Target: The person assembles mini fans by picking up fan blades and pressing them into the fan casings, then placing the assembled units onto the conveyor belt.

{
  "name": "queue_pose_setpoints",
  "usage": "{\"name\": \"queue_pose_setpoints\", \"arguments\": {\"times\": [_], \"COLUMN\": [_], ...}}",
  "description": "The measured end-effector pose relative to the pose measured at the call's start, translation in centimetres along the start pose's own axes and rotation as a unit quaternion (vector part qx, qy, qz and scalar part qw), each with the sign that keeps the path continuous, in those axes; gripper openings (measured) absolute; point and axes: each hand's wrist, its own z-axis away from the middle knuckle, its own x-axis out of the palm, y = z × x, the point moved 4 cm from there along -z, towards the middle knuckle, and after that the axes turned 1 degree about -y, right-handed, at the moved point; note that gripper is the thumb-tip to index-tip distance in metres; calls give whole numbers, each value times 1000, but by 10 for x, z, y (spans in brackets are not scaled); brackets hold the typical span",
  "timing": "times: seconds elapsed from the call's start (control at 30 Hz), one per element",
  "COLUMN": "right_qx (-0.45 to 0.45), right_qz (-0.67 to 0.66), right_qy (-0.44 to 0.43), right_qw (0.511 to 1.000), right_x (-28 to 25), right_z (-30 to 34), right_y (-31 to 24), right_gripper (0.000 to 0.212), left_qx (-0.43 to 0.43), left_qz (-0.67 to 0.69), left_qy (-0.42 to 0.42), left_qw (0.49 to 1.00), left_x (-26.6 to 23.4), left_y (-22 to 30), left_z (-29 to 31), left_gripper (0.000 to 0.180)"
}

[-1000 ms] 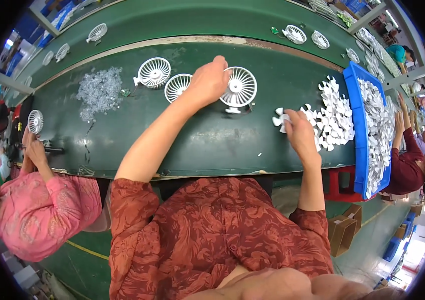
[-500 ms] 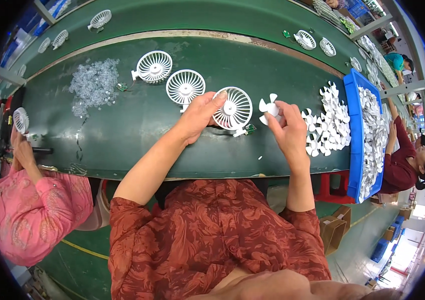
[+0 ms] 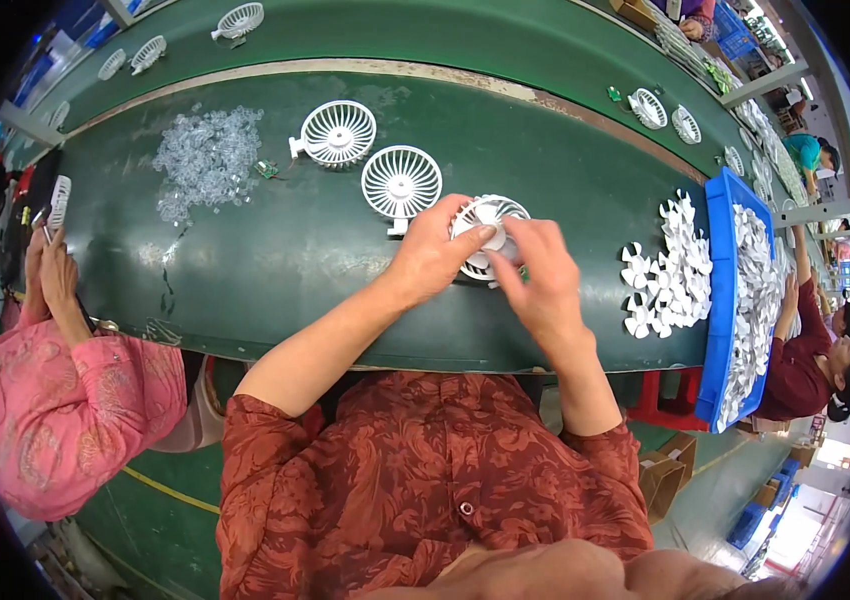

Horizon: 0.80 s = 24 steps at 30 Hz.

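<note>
My left hand [image 3: 429,258] grips a round white fan housing [image 3: 517,207] by its left side, thumb laid over the front toward the middle. A white fan blade [image 3: 488,214] sits at the housing's centre. The fingers of my right hand [image 3: 548,285] are closed at that blade from the right, slightly blurred, and cover part of it. Just left of my hands lie two more white fan housings, a nearer one [image 3: 402,181] and a farther one [image 3: 339,133], both without blades. Off to the right is a heap of loose white fan blades [image 3: 663,275].
A blue tray [image 3: 717,310] full of white blades stands at the bench's right end. Small clear plastic pieces [image 3: 207,160] lie piled at the left, beside a green circuit board [image 3: 266,169]. Housings sit on a green belt [image 3: 445,45] beyond. A co-worker in pink [image 3: 75,400] works at left.
My right hand has moved left, bringing the fan blade from beside the housing onto its centre. My left hand still holds the housing. The view has shifted slightly.
</note>
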Motion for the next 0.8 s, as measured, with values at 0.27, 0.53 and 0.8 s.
{"name": "queue_pose_setpoints", "arguments": {"times": [0.27, 0.53, 0.8], "right_qx": [247, 237, 307], "right_qz": [-286, -269, -183], "right_qy": [-171, -328, 56], "right_qw": [910, 874, 932], "right_x": [5, 6, -64], "right_z": [11, -30, -30], "right_y": [50, 91, 164], "right_gripper": [33, 22, 40], "left_qx": [25, 155, 201], "left_qz": [-183, -304, -574], "left_qy": [-39, 73, 125], "left_qw": [982, 937, 784], "left_x": [11, 4, -23], "left_y": [8, 17, 34], "left_z": [9, 10, -2], "left_gripper": [34, 35, 25]}}
